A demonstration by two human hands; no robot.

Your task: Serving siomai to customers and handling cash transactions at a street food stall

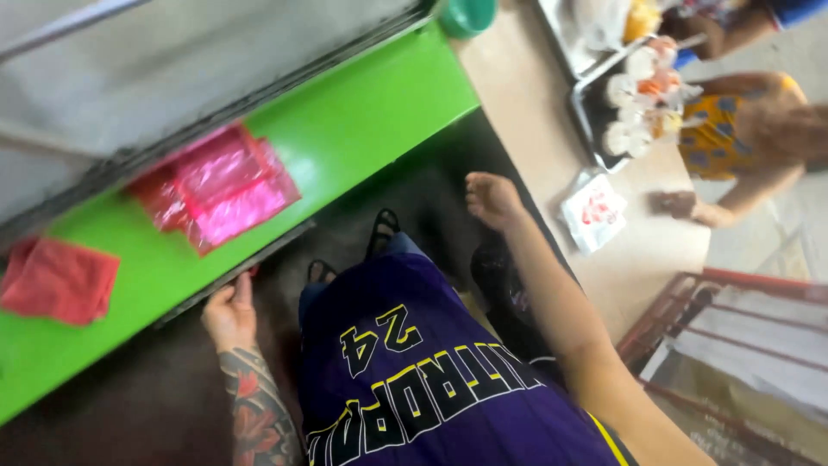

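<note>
My left hand (230,312), with a tattooed forearm, reaches to the dark metal rail (250,259) along the near edge of the green counter (345,129). Its fingers curl onto that rail, and the fingertips are hidden under it. My right hand (492,199) hangs over the dark floor beside the beige counter (526,112), fingers curled in with nothing in them. A purple jersey with yellow lettering (431,380) fills the bottom centre.
Pink plastic bags (220,185) and a red cloth (59,280) lie on the green counter. A white packet (593,211) and metal trays of wrapped rolls (642,95) sit on the beige counter. Another person in yellow-blue clothes (724,129) rests a hand (674,204) there. A red-framed rack (742,336) stands at right.
</note>
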